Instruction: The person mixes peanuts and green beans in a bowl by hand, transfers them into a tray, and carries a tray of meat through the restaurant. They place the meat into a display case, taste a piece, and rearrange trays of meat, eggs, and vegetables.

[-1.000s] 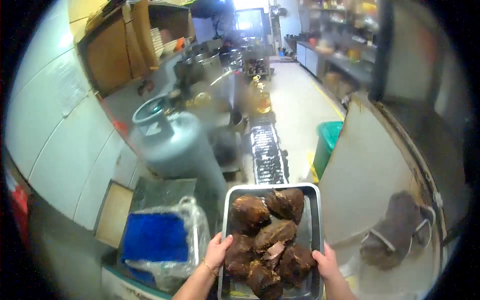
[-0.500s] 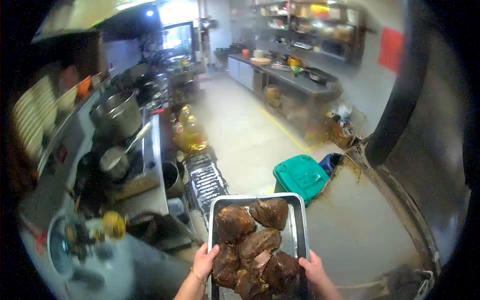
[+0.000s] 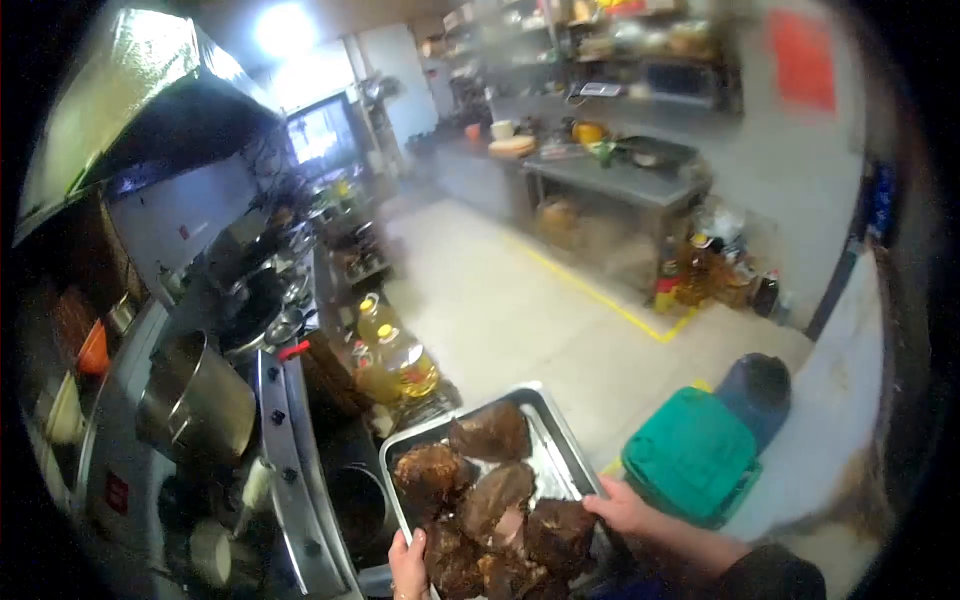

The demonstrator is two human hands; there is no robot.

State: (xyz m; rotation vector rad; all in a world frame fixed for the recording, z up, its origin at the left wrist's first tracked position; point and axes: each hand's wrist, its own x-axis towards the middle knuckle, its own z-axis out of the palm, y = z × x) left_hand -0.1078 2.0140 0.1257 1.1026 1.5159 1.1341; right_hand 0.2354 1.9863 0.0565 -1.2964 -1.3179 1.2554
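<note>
A rectangular metal tray [image 3: 568, 432] is held in front of me, tilted to the left. In it lie several dark brown chunks of what looks like cooked meat [image 3: 498, 497], with a paler pink patch on one near the middle. My left hand [image 3: 408, 566] grips the tray's near left side, thumb over the rim. On the opposite side, my right hand [image 3: 620, 506] is closed on the right rim, its fingers mostly hidden beneath. The tray's near edge falls out of view.
At left runs a stove counter with a tall steel pot [image 3: 200, 400] and a ladle. Large oil bottles [image 3: 405, 362] stand on the floor beside it. A green lidded bin [image 3: 692, 452] is at right. Farther back stands a steel worktable [image 3: 620, 180] under shelves.
My view has moved forward into the kitchen and tilted. The tray has shifted slightly left and rotated in view; the bin and oil bottles appear nearer. Both hands keep their hold.
</note>
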